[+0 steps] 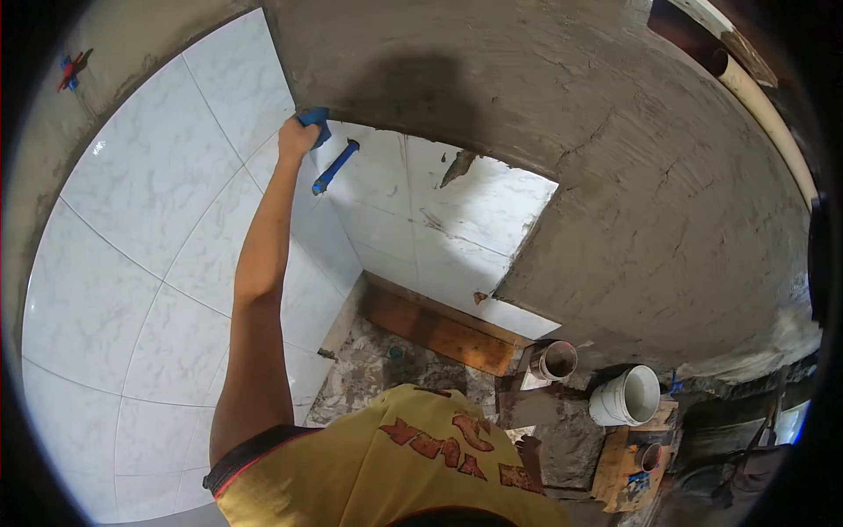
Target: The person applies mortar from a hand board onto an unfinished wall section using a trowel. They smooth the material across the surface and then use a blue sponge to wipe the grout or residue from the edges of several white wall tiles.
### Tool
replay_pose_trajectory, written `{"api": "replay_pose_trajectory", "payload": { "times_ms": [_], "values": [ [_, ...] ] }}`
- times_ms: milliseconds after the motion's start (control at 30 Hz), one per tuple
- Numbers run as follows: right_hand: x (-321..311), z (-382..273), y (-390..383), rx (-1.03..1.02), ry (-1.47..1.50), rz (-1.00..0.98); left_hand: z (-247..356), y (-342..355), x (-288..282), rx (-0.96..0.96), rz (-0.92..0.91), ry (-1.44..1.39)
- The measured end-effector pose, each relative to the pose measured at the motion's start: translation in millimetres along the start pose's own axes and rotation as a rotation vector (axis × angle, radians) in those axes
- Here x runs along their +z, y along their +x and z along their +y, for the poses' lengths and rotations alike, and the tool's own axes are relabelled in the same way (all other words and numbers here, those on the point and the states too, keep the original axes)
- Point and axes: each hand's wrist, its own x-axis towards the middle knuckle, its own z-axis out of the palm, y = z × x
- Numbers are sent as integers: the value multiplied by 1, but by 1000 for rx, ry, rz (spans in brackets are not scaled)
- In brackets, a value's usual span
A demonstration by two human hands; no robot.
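Note:
My left hand [299, 139], at the end of a raised arm, is closed around a small blue piece [313, 126], possibly a cloth or sponge. It presses near the inner corner, by the top edge of white marbled wall tiles [369, 180]. Just beside it, a blue pipe [336, 167] juts out of a hole in the tiles. To the left rises another wall of large white tiles [132, 220]. Grey mortar smears mark the tiles below the pipe, and a dark patch of mortar [458, 167] breaks their top edge. My right hand does not show.
Rough grey plaster [659, 184] covers the wall above and right. A wooden plank [430, 327] lies at the wall's foot. Lower right are a small bucket [555, 360], a white bucket [625, 395] and a wooden board [615, 465]. The floor [369, 360] is splattered with mortar.

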Motion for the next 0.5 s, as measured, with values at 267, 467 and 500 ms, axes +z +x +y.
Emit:
{"api": "replay_pose_trajectory", "payload": {
  "times_ms": [267, 467, 500],
  "values": [
    [-18, -2, 8, 72, -13, 37, 36, -16, 14, 31, -56, -47],
    [-42, 25, 11, 93, 173, 32, 50, -32, 18, -48, -88, -43],
    [-44, 29, 13, 103, 155, 53, 51, -34, 20, -56, -89, -80]
  ]
}}
